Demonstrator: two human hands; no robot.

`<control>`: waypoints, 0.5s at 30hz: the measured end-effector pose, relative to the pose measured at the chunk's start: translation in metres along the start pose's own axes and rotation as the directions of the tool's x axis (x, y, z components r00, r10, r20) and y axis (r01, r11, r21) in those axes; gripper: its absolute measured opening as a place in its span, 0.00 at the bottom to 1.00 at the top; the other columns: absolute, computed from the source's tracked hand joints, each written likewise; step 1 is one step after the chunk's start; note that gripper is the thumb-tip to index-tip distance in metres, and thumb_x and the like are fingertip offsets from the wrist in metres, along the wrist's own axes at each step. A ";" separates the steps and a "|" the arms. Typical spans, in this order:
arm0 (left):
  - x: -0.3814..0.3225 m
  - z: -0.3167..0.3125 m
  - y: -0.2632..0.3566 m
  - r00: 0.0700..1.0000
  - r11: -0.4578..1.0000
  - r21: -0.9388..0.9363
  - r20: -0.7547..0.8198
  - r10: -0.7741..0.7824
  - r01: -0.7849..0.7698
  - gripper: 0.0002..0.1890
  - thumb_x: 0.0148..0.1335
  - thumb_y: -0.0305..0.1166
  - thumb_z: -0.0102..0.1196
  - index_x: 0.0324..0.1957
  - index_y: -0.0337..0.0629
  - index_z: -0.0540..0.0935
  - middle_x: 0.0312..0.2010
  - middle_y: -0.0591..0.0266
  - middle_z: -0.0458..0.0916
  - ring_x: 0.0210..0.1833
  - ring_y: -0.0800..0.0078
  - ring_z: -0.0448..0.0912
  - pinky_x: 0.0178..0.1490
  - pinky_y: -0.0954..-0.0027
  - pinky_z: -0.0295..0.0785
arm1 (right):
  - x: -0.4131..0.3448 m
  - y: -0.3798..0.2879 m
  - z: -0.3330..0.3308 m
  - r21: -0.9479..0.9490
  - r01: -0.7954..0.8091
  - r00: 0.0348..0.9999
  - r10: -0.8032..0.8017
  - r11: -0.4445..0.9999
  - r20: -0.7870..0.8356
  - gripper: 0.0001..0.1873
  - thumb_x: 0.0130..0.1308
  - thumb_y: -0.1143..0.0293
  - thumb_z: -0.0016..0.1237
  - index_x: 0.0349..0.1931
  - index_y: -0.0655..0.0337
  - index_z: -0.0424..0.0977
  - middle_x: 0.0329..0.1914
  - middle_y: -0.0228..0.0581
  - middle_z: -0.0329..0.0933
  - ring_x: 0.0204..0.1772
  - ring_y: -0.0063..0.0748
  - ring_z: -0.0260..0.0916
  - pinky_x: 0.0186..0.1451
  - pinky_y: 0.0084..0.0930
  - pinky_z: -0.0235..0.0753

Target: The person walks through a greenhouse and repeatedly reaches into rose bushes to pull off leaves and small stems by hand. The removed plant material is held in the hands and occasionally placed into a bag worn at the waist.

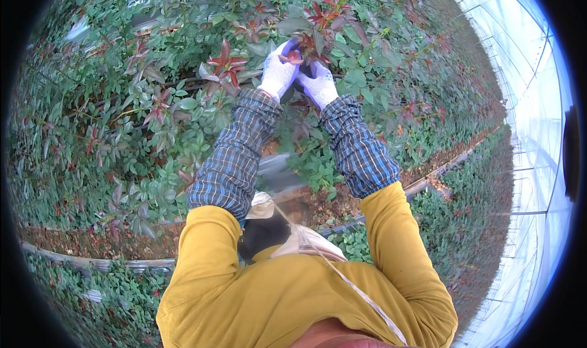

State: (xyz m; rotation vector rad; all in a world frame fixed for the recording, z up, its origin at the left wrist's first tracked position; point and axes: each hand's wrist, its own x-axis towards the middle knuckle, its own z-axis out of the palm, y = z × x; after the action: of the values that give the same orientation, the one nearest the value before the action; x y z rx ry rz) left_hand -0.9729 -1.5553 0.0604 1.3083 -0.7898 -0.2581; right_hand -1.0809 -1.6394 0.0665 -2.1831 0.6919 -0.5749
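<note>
Both hands wear white and purple knit work gloves and meet at a leafy shoot with dark red young leaves (324,15) on what looks like a rose bush. My left hand (279,70) is curled beside the stem, and a small reddish leaf (291,58) lies across its fingers. Close on its right, my right hand (319,84) reaches in under the same foliage, its thumb and forefinger apart around a dark gap. Leaves and the gloves themselves hide the fingertips, so any grip on the stem cannot be made out. Another red-leaved shoot (225,63) stands just left of my left hand.
Dense green bushes (174,114) surround my arms. Beneath them run a dark irrigation pipe (192,80) and silvery plastic sheeting (275,171). A bare soil path (316,206) crosses below, and a pale bag (307,242) hangs at my waist. Translucent greenhouse sheeting (527,87) rises at right.
</note>
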 end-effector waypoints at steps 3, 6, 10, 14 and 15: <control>0.013 -0.019 -0.012 0.993 0.999 -0.043 0.120 -0.006 0.011 0.11 0.55 0.23 0.51 0.42 0.34 0.77 0.30 0.60 0.79 0.32 0.74 0.74 0.38 0.72 0.69 | -0.006 -0.006 -0.003 0.298 -0.234 0.971 0.239 0.925 0.021 0.12 0.56 0.73 0.52 0.40 0.67 0.71 0.29 0.32 0.75 0.27 0.19 0.66 0.29 0.19 0.67; 0.020 -0.028 -0.031 0.957 0.979 -0.055 0.206 0.205 -0.198 0.11 0.55 0.22 0.50 0.41 0.37 0.77 0.33 0.63 0.78 0.33 0.74 0.73 0.37 0.73 0.68 | -0.006 -0.006 -0.002 0.608 -0.177 0.929 0.335 0.774 -0.155 0.09 0.56 0.77 0.50 0.39 0.65 0.71 0.27 0.29 0.73 0.25 0.17 0.65 0.26 0.18 0.66; 0.024 -0.029 -0.061 0.921 0.976 0.150 0.381 0.087 -0.155 0.12 0.55 0.26 0.53 0.43 0.37 0.75 0.36 0.60 0.79 0.37 0.75 0.75 0.41 0.72 0.69 | -0.006 0.005 -0.005 0.066 -0.088 0.995 0.090 0.994 -0.032 0.15 0.56 0.68 0.52 0.41 0.64 0.71 0.31 0.42 0.76 0.29 0.29 0.71 0.31 0.26 0.71; 0.029 -0.025 -0.086 0.854 0.994 -0.112 0.516 0.066 -0.009 0.17 0.61 0.31 0.47 0.52 0.39 0.73 0.44 0.59 0.78 0.44 0.69 0.76 0.49 0.70 0.69 | -0.001 0.019 -0.004 -0.403 -0.033 0.989 0.088 0.915 0.117 0.16 0.58 0.59 0.48 0.41 0.60 0.73 0.38 0.50 0.77 0.41 0.47 0.74 0.46 0.36 0.73; 0.031 -0.023 -0.091 0.806 0.970 -0.236 0.585 0.091 0.062 0.19 0.63 0.34 0.45 0.54 0.37 0.71 0.46 0.60 0.78 0.46 0.67 0.76 0.52 0.69 0.69 | 0.002 0.023 -0.003 -0.433 -0.015 0.990 0.073 0.901 0.117 0.16 0.58 0.60 0.47 0.42 0.60 0.72 0.39 0.50 0.76 0.41 0.46 0.74 0.46 0.36 0.73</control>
State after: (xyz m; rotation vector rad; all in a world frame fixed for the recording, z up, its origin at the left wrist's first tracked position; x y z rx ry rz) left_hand -0.9129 -1.5814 -0.0136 0.9822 -1.2532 -0.7587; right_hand -1.0882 -1.6553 0.0506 -2.5794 0.8593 -0.2644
